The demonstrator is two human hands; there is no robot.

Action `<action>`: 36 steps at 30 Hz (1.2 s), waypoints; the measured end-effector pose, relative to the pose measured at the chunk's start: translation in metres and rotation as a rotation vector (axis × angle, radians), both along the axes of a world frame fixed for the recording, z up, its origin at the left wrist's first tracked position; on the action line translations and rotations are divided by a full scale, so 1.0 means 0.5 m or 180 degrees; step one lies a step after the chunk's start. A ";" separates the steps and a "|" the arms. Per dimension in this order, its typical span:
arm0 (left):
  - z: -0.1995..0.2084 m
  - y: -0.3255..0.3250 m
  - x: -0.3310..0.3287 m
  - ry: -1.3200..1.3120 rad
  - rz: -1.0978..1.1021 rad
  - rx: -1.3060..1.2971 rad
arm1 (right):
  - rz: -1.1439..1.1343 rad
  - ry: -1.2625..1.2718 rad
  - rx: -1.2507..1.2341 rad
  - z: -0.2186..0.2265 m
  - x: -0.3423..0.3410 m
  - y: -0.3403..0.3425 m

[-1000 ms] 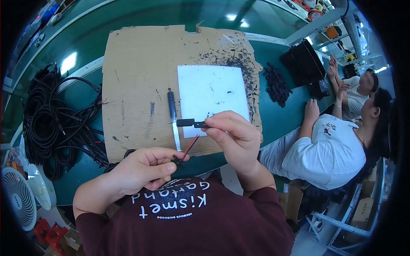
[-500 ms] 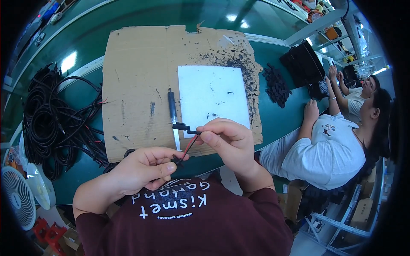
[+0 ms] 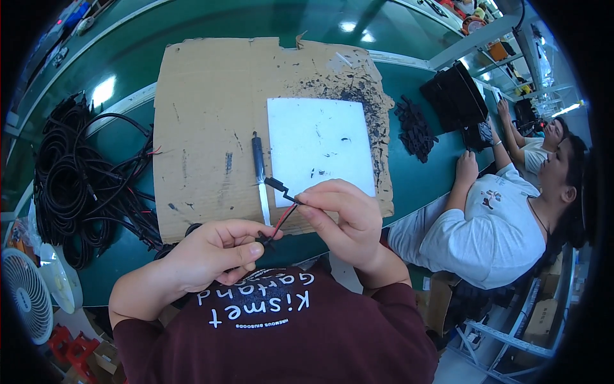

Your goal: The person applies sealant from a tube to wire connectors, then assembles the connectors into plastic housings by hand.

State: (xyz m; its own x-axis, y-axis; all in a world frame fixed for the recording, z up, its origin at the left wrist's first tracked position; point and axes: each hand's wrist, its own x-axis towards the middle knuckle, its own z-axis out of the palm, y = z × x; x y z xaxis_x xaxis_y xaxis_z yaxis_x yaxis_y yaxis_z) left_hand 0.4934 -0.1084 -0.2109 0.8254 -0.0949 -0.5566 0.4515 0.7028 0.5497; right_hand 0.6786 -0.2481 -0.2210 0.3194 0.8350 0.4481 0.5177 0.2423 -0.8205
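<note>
My left hand [image 3: 216,253] is closed on the end of a black cable [image 3: 263,239], from which a thin red and black wire pair [image 3: 284,219] runs up to my right hand. Between thumb and forefinger, my right hand [image 3: 345,221] pinches a small black plastic piece [image 3: 276,185]; its blocky end juts out to the left. Whether the wires enter this piece is hidden by my fingers. Beyond the hands lies a knife [image 3: 258,160] with a dark handle and silvery blade, beside a white foam sheet [image 3: 320,141], both on a worn cardboard sheet [image 3: 204,96].
Coiled black cables [image 3: 70,173] are heaped on the green table at the left. To the right sit a pile of small black pieces [image 3: 416,128] and a tipped black bin [image 3: 454,96]. Two people work at the right, the nearer in a light shirt [image 3: 489,224]. A fan [image 3: 27,297] stands lower left.
The black plastic piece has tilted, its free end turning slightly upward and right. My left hand has hardly moved. At the right, the co-workers' arms and heads have shifted.
</note>
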 end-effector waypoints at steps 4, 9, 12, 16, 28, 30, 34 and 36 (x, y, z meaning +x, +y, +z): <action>0.005 -0.001 0.002 0.0094 0.0006 0.0025 | 0.0009 -0.0158 0.0103 0.000 0.002 0.002; 0.002 -0.002 0.001 0.0065 0.0002 0.0008 | -0.0041 -0.0413 0.0214 -0.001 0.001 0.002; -0.002 -0.004 -0.001 -0.0006 -0.0020 0.0041 | -0.0168 -0.0612 0.0418 -0.003 -0.002 0.008; -0.001 -0.006 0.000 0.0005 -0.0016 0.0070 | -0.0190 -0.0769 0.0545 -0.006 -0.001 0.011; 0.014 -0.015 -0.001 -0.0021 -0.0185 0.0709 | 0.0219 -0.0604 0.0093 -0.014 0.009 0.014; 0.009 -0.015 -0.004 -0.0170 -0.0216 0.1018 | 0.0149 -0.0324 0.0065 -0.024 0.010 0.022; 0.015 -0.014 -0.003 -0.0124 -0.0162 0.0900 | 0.0468 -0.0348 0.0110 -0.008 0.016 0.022; 0.015 -0.012 -0.006 -0.0205 0.0004 0.0841 | 0.0708 -0.0211 0.0003 -0.005 0.014 0.022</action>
